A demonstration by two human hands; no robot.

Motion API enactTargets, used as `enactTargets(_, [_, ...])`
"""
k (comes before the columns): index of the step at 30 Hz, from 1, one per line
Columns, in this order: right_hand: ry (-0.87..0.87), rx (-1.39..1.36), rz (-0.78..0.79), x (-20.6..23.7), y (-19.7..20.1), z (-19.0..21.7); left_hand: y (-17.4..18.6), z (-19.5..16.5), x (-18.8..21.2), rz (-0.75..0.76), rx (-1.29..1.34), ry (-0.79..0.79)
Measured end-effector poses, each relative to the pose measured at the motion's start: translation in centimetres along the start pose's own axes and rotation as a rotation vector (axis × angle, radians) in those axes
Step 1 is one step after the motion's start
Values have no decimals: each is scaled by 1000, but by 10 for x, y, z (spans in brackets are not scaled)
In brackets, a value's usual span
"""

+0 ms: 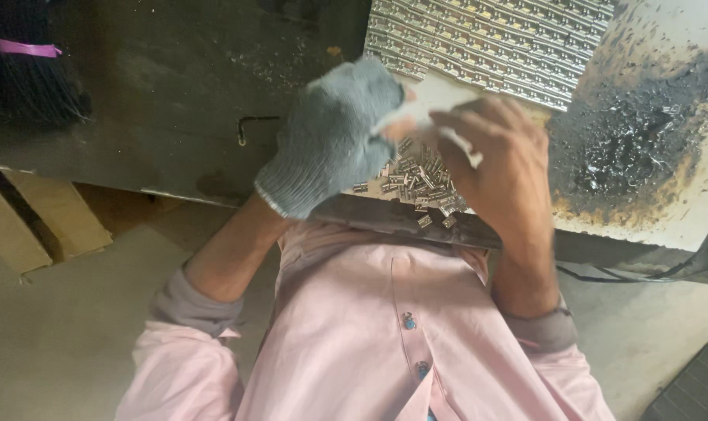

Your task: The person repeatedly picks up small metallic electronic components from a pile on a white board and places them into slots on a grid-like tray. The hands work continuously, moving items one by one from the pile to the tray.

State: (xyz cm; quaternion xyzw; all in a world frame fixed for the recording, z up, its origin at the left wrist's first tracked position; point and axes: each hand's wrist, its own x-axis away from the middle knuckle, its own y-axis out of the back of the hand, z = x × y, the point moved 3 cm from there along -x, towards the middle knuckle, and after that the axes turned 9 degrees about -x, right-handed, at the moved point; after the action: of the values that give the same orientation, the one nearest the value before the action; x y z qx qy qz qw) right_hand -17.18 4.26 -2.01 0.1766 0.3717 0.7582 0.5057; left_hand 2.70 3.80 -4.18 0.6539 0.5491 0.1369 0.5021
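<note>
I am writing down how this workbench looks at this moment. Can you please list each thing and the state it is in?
Left hand: gloved in grey, raised, touching the white piece.
Right hand: bare, grip closed on the white piece.
White piece: held between both hands, blurred.
Small metal parts: loose in a heap.
Metal sheet: flat, parts in neat rows.
Hex key: lying flat.
Bench: dark, stained.

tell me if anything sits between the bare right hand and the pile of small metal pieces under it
Nothing visible does. The right hand hangs just above the pile of small metal pieces, holding a white scrap together with the gloved left hand. That scrap sits higher, at the fingertips, not over the pile.
</note>
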Motion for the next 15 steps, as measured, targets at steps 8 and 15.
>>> enactTargets(8, [-46, -188, 104, 9, 7, -2, -9, -11, -2, 164, 1, -41])
enactTargets(15, [-32, -77, -153, 3, 10, -17, -14, -9, 1, 32, -104, -172])
